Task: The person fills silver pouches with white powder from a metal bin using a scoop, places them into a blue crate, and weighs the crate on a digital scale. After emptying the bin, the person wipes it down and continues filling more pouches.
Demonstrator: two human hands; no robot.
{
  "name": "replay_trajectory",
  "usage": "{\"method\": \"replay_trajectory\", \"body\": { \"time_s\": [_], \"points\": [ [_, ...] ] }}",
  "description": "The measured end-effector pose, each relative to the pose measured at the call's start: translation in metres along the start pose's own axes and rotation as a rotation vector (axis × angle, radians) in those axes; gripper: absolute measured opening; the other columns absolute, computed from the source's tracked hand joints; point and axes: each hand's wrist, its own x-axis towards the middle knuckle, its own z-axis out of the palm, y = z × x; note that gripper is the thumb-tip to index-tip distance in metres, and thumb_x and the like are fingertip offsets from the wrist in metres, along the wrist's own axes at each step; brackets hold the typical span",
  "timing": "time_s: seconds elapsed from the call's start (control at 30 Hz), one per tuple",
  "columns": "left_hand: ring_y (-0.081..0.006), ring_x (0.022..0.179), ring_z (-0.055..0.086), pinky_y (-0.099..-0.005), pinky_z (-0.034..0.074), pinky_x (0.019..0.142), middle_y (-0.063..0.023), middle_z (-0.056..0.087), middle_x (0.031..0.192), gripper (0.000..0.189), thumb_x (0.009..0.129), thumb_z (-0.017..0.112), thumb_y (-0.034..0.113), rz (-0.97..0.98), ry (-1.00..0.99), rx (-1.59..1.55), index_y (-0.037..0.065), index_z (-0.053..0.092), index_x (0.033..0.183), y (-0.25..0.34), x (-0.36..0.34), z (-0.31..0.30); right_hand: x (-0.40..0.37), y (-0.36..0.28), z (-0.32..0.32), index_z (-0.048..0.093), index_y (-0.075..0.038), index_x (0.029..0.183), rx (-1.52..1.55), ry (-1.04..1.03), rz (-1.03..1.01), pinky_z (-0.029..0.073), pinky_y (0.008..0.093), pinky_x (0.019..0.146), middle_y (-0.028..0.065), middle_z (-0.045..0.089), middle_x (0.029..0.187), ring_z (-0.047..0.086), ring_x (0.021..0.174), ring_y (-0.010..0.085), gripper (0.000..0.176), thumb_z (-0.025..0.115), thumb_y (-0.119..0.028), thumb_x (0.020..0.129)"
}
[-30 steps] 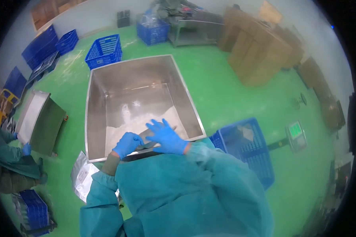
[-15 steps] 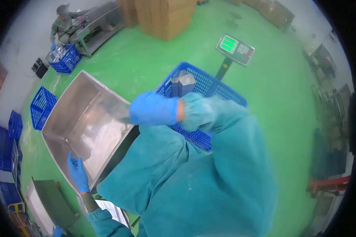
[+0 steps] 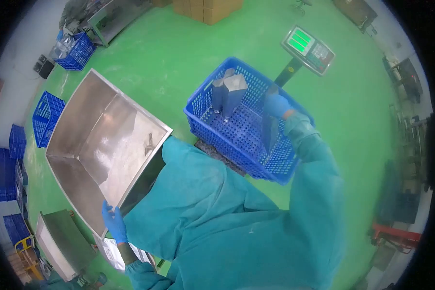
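Note:
My right hand (image 3: 277, 105), blue-gloved, is closed on the top of a silver foil bag (image 3: 270, 133) that hangs inside the blue plastic basket (image 3: 217, 140), by its right wall. Other foil bags (image 3: 233, 92) stand upright toward the back of the same basket. On the left, my left hand (image 3: 114, 223), also gloved in blue, has its fingers apart beside the near rim of a metal bin (image 3: 77, 116). White powder (image 3: 123, 166) covers part of the bin's floor. A small metal scoop (image 3: 150, 144) lies on the bin's right side.
A scale display (image 3: 307, 48) rises on a post behind the basket. A person sits at the upper left by a metal table (image 3: 116, 21) and a blue basket of bags (image 3: 76, 54). More blue crates (image 3: 47, 118) line the left. Cardboard boxes (image 3: 208, 10) stand behind.
My right hand has swung right, from the bin's edge into the blue basket. The scoop now shows in the bin. My left hand has shifted slightly right and down in the view.

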Motion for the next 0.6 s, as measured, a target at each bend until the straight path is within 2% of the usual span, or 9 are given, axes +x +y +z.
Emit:
{"method": "replay_trajectory", "body": {
  "time_s": [0.07, 0.2, 0.27, 0.3, 0.4, 0.47, 0.53, 0.57, 0.6],
  "points": [
    [-0.0154, 0.079, 0.046, -0.0298, 0.042, 0.074, -0.0074, 0.05, 0.1, 0.053, 0.08, 0.059, 0.006, -0.09, 0.007, 0.028, 0.006, 0.043, 0.131, 0.002, -0.004, 0.006, 0.027, -0.008, 0.012, 0.064, 0.004, 0.082, 0.045, -0.044, 0.117, 0.052, 0.0443, 0.068, 0.0238, 0.064, 0.08, 0.064, 0.076, 0.0378, 0.022, 0.053, -0.013, 0.073],
    [-0.016, 0.078, 0.045, -0.0298, 0.042, 0.075, -0.0084, 0.051, 0.101, 0.054, 0.079, 0.059, 0.003, -0.07, 0.021, 0.086, 0.005, 0.043, 0.131, 0.019, -0.011, 0.041, 0.16, 0.004, 0.152, 0.065, 0.002, 0.09, 0.223, 0.33, 0.449, 0.052, 0.0445, 0.072, 0.0243, 0.064, 0.092, 0.064, 0.085, 0.0365, 0.027, 0.054, -0.018, 0.077],
    [-0.0176, 0.083, 0.049, -0.0296, 0.043, 0.078, -0.0106, 0.052, 0.105, 0.054, 0.079, 0.059, 0.0, -0.166, -0.141, 0.193, 0.005, 0.043, 0.13, 0.043, -0.011, 0.052, 0.17, -0.021, 0.162, 0.067, -0.002, 0.092, 0.336, 0.196, 0.472, 0.052, 0.0435, 0.072, 0.0213, 0.064, 0.096, 0.064, 0.087, 0.036, 0.027, 0.055, -0.022, 0.078],
    [-0.0193, 0.091, 0.052, -0.0298, 0.043, 0.081, -0.0125, 0.053, 0.107, 0.054, 0.08, 0.059, 0.001, -0.098, -0.147, 0.212, 0.005, 0.043, 0.131, 0.05, -0.011, 0.055, 0.186, -0.025, 0.176, 0.068, -0.005, 0.094, 0.338, 0.189, 0.521, 0.049, 0.0444, 0.08, 0.0195, 0.064, 0.099, 0.061, 0.091, 0.0385, 0.03, 0.052, -0.026, 0.079],
    [-0.0207, 0.098, 0.053, -0.0305, 0.043, 0.083, -0.013, 0.053, 0.111, 0.05, 0.081, 0.058, 0.003, -0.16, -0.097, 0.12, 0.003, 0.044, 0.129, 0.07, -0.007, 0.051, 0.2, -0.026, 0.176, 0.067, -0.004, 0.092, 0.374, 0.196, 0.396, 0.051, 0.0443, 0.075, 0.0199, 0.064, 0.098, 0.063, 0.089, 0.0367, 0.028, 0.055, -0.025, 0.078],
    [-0.0206, 0.097, 0.053, -0.0308, 0.043, 0.083, -0.0128, 0.054, 0.111, 0.047, 0.082, 0.057, 0.005, -0.155, -0.009, 0.137, 0.003, 0.045, 0.128, 0.035, -0.01, 0.04, 0.205, -0.007, 0.184, 0.068, -0.004, 0.089, 0.342, 0.183, 0.392, 0.05, 0.0454, 0.076, 0.0207, 0.064, 0.096, 0.062, 0.089, 0.0382, 0.027, 0.053, -0.024, 0.078],
    [-0.0205, 0.097, 0.053, -0.0311, 0.043, 0.084, -0.0126, 0.054, 0.111, 0.044, 0.084, 0.056, 0.006, -0.156, 0.091, 0.154, 0.002, 0.047, 0.126, 0.011, -0.014, 0.025, 0.195, 0.0, 0.17, 0.068, -0.004, 0.087, 0.41, 0.337, 0.447, 0.05, 0.0456, 0.076, 0.0209, 0.064, 0.093, 0.062, 0.087, 0.0394, 0.027, 0.051, -0.022, 0.079],
    [-0.0207, 0.097, 0.053, -0.0312, 0.043, 0.084, -0.0134, 0.054, 0.111, 0.042, 0.084, 0.055, 0.007, -0.242, 0.202, 0.192, -0.001, 0.048, 0.124, 0.01, -0.019, 0.011, 0.192, 0.006, 0.162, 0.068, -0.004, 0.086, 0.339, 0.246, 0.367, 0.05, 0.0464, 0.076, 0.0211, 0.065, 0.089, 0.062, 0.085, 0.0398, 0.027, 0.05, -0.022, 0.079],
    [-0.0209, 0.098, 0.054, -0.0314, 0.043, 0.085, -0.0143, 0.055, 0.111, 0.04, 0.085, 0.054, 0.007, -0.341, 0.318, 0.239, -0.003, 0.048, 0.122, 0.005, -0.029, -0.005, 0.205, 0.03, 0.183, 0.066, 0.0, 0.085, 0.093, 0.141, 0.051, 0.05, 0.0481, 0.074, 0.0232, 0.064, 0.093, 0.061, 0.085, 0.0417, 0.03, 0.048, -0.024, 0.083]
  ]
}}
